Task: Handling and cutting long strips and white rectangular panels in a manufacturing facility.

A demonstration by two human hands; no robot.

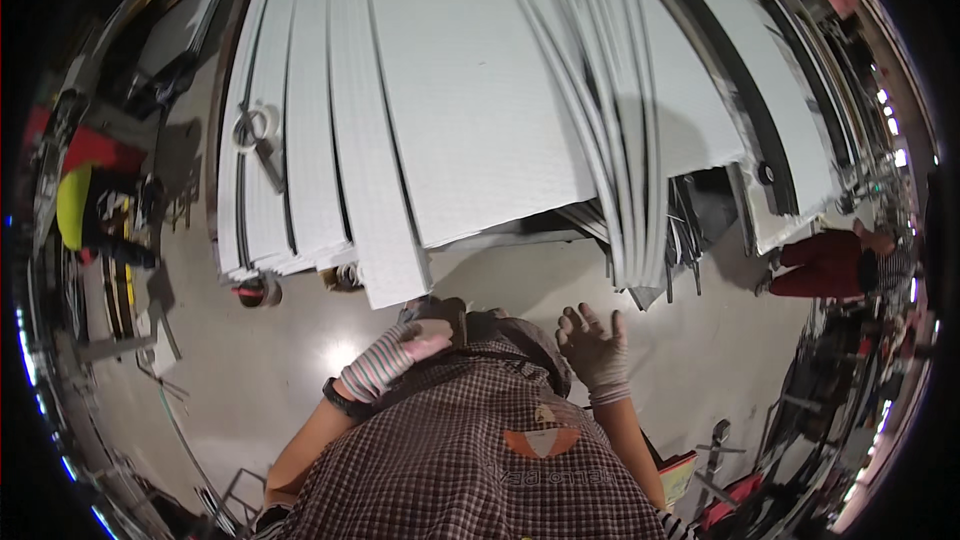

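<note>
On the panels point(480, 90), right of centre, strips point(627, 225) lie ahead of the right hand point(600, 354).

Left forearm point(308, 448) is slanting inward, left hand point(420, 340) pointing rightward, grip unclear. Right forearm point(632, 448) is leaning leftward; right hand point(601, 358) is pointing forward, fingers point(617, 325) spread, slightly curled.

The white boards point(480, 100) at 12 o'clock look bright and pale. A soft gray shadow lies on them at 2 o'clock. The floor point(340, 352) has a shiny white spot at 8 o'clock, where light bounces back. Little lamps point(901, 157) glow near the rim at 3 o'clock, and more between 8 and 9. The round edge bends straight things and looks smeary. The corners are all black. The middle is much clearer.
</note>
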